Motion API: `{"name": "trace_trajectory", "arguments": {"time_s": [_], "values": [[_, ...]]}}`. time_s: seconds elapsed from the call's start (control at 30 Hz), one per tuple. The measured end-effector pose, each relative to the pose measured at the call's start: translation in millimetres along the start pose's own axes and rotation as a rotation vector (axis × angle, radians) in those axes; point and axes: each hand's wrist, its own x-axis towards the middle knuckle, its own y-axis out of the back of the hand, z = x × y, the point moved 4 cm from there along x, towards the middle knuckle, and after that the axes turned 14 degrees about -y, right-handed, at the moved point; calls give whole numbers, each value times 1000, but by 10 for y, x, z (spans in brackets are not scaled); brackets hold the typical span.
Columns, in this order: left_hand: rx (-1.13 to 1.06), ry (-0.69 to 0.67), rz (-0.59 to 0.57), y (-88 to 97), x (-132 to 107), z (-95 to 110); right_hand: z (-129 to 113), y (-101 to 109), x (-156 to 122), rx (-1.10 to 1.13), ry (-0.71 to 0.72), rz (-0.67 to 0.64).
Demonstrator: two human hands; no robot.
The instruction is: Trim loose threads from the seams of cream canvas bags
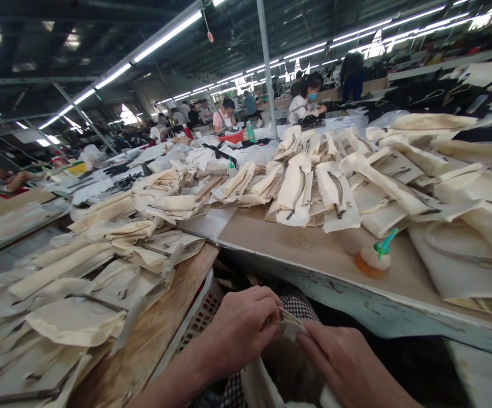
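Note:
Low in the middle of the head view, both hands grip the edge of a cream fabric piece (pixel 259 381) that lies over my lap. My left hand (pixel 246 323) is closed, its fingers curled on the rim of the piece. Opposite it, my right hand (pixel 339 354) pinches the same rim between thumb and fingers. The fabric hangs open below them, and its inside is dark. Much of it is cut off by the lower frame edge.
Cream fabric pieces with dark zippers (pixel 295 190) cover the table (pixel 267 235) ahead. More lie on the wooden board (pixel 186 283) at left. A round orange-and-white bottle (pixel 373 262) with a green spout stands near the table edge. A white plastic basket (pixel 201 317) sits beside my lap. Several people work farther back.

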Motion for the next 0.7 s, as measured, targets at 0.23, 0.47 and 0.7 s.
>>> {"name": "trace_trajectory", "arguments": {"time_s": [0.23,0.47,0.7], "values": [[58,-112,32,-12,-5,49,-100,144,48,29,156,164],[39,-97,-35,53,-9,7,-249,140,119,-41,206,201],[-5,-149,-109,139,30,-38,-206,117,94,80,227,241]]}}
